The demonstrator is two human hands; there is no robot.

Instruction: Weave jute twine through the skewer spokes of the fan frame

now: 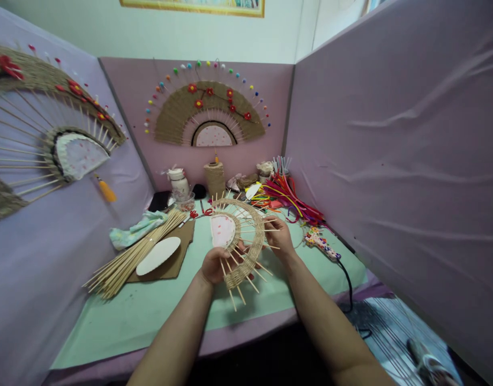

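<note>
I hold a half-woven jute fan [246,241] above the green table [150,316]. It has wooden skewers fanned out like spokes and a pale pink half-round card at its centre. My left hand [214,265] grips its lower part from beneath, fingers curled round the skewers. My right hand [279,236] is closed at the fan's right rim, pinching a skewer tip or the jute cord; which one I cannot make out.
A bundle of bamboo skewers [134,254] and a white half-round card on brown cardboard [160,256] lie to the left. A twine spool [214,178], jar [179,185], coloured pipe cleaners [290,201] and glue gun [322,244] sit behind and right. Finished fans hang on the walls.
</note>
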